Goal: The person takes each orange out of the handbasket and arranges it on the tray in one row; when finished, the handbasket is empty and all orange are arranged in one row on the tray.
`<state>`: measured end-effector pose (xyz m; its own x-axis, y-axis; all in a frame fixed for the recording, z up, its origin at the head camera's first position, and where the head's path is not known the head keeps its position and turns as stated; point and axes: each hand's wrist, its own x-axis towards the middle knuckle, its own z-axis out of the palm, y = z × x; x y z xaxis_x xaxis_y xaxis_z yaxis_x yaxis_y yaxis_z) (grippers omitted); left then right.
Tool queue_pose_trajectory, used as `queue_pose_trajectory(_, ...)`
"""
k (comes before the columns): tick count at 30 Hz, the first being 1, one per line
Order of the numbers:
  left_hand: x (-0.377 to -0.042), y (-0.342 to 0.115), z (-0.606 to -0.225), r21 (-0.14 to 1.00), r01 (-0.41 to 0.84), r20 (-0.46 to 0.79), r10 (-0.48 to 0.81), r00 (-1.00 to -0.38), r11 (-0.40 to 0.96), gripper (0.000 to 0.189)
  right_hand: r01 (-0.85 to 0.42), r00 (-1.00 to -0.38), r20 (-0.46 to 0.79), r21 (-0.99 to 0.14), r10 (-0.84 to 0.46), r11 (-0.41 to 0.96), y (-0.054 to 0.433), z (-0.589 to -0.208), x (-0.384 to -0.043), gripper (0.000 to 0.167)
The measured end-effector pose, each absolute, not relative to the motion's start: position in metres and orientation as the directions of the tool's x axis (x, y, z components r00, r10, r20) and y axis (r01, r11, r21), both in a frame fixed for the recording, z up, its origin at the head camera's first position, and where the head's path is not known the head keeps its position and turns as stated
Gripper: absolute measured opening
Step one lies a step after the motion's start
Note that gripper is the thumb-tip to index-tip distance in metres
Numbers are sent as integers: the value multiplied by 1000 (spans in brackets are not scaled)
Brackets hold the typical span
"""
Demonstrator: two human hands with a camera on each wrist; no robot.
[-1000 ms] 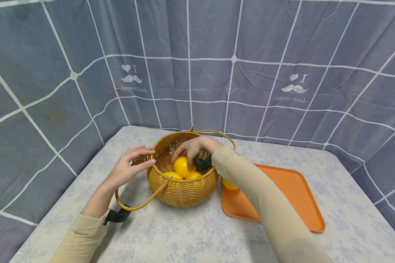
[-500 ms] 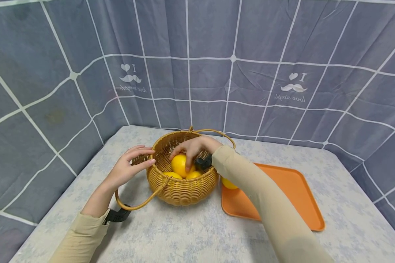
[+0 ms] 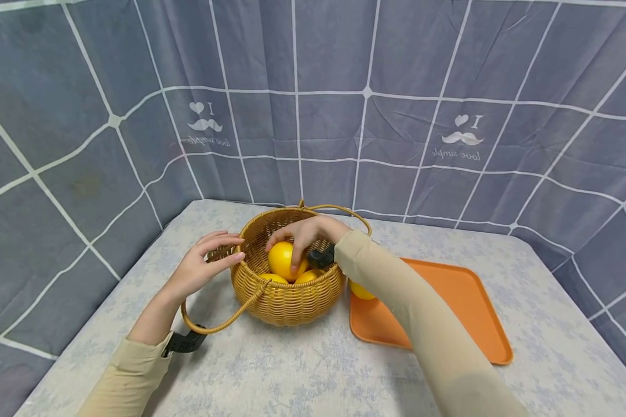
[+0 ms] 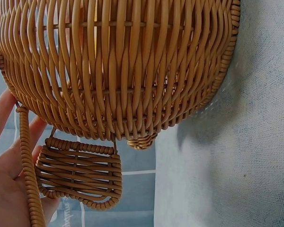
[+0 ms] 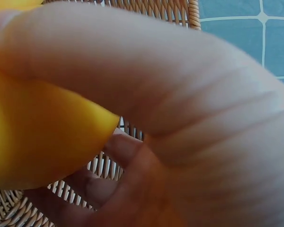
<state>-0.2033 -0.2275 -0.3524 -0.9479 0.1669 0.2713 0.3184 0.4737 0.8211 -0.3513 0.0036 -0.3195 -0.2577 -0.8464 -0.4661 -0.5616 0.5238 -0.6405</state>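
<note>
A round wicker basket [image 3: 287, 304] stands on the table with several round yellow fruits inside. Within it, my right hand [image 3: 306, 233] grips one smooth yellow fruit [image 3: 281, 260], the thumb on its near side and the fingers over its far side. Two more yellow fruits [image 3: 309, 276] show low behind the front rim. In the right wrist view, the gripped fruit [image 5: 38, 137] fills the left side under the thumb. My left hand [image 3: 200, 263] rests nearly straight fingers at the basket's left rim, beside a small woven flap [image 4: 80, 172] hanging from the basket.
Right of the basket lies an orange tray [image 3: 454, 301], with another yellow fruit [image 3: 362, 291] at its left edge, partly behind my right sleeve. One basket handle [image 3: 224, 327] hangs out at the front left, the other [image 3: 349, 208] at the back. A grey checked curtain [image 3: 334, 127] surrounds the table.
My right hand has raised the gripped fruit slightly and shifted it a little left inside the basket. The left hand stays at the rim.
</note>
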Motion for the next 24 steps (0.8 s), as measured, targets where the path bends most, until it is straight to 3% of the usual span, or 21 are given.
queue_pose_trajectory(6, -204, -229, -353, 821, 315, 269, 164, -949, 477, 39, -575, -270, -440, -639, -856, 510, 3, -314, -350, 74)
queue_pose_trajectory(13, -204, -229, -354, 814, 327, 277, 174, -945, 480, 39, -548, -329, -354, -683, -875, 482, 7, -301, -352, 71)
queue_pose_trajectory(17, -205, -229, -354, 815, 328, 280, 172, -945, 478, 39, -534, -361, -274, -722, -891, 439, 15, -290, -353, 71)
queue_pose_trajectory(24, -205, -230, -355, 817, 322, 277, 164, -947, 479, 39, -511, -356, -112, -808, -928, 294, 33, -268, -349, 70)
